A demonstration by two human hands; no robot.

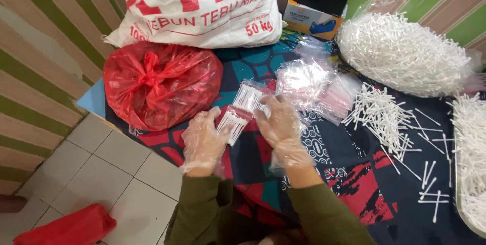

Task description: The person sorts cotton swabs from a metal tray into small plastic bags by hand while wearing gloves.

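Gloved hands, left and right, each grip a clear cotton-swab packet above patterned cloth.

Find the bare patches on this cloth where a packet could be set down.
Bare cloth lies between the right hand and the loose swabs, and just below those swabs. It is crowded around the red bag, the small clear bags and the big swab bag.
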